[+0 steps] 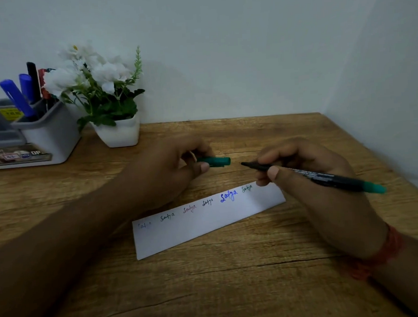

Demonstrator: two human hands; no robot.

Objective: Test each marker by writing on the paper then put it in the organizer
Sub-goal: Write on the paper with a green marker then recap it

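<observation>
The green marker [326,177] is lying uncapped across our right hand [309,176], which is pinching the barrel near the tip between thumb and curled fingers, its nib pointing left above the far end of the paper strip [207,222]. Our left hand [169,170] is gripping the green cap [215,162] in curled fingers, its open mouth facing the nib, the two a little apart. We are judging the marker to be light, stiff and smooth, easy to roll in the fingers, so we are taking it low on the barrel for control and keeping clear of the wet nib. The paper is lying flat on the wooden table [235,291], carrying a row of words in several colours, the rightmost one green. The grey organizer [52,133] is standing well apart at the far left, already holding blue markers [15,96] and a black one [33,81]. The white potted flowers [101,91] are standing just beside it, leaning toward its pen compartment, so we are expecting to come in from the front.
</observation>
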